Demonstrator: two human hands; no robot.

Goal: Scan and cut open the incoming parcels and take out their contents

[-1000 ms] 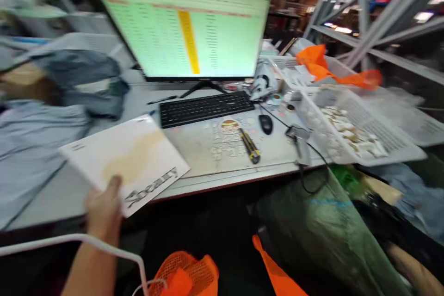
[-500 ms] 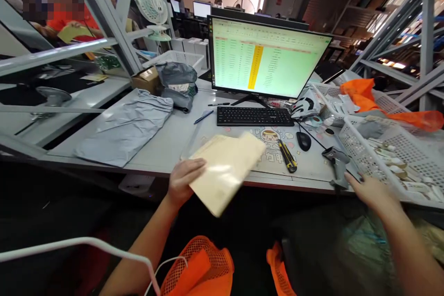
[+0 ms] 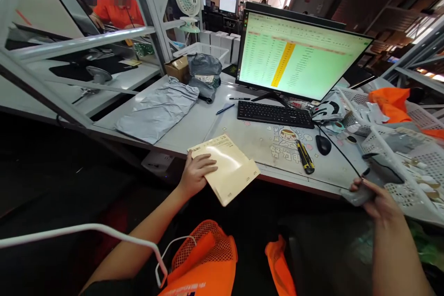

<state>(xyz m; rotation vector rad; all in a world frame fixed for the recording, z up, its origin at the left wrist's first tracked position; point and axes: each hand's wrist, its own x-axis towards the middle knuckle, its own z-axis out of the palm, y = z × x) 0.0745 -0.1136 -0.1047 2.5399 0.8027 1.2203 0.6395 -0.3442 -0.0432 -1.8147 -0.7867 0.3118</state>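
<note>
Your left hand point(image 3: 196, 176) has a closed grip on a cream flat packet point(image 3: 226, 173) at the worktop's point(image 3: 194, 127) front edge; your right hand point(image 3: 376, 199) is wrapped around a grey barcode scanner point(image 3: 374, 178) near the front right corner — not yet aimed at the packet, so scanning looks still to do.

The left hand point(image 3: 196, 175) grips a flat cream packet point(image 3: 226, 172) at the desk's point(image 3: 194, 129) front edge, half of the packet hanging past that edge. The right hand point(image 3: 376, 199) is closed around a grey barcode scanner point(image 3: 374, 178) off the front right corner, its black cable running back across the desk. A yellow utility knife point(image 3: 305, 156) lies near the front edge, with a mouse point(image 3: 323, 144) just beside it. A keyboard point(image 3: 275, 114) sits before the monitor point(image 3: 298, 58), and grey mailer bags point(image 3: 157, 111) lie toward the left edge.
</note>
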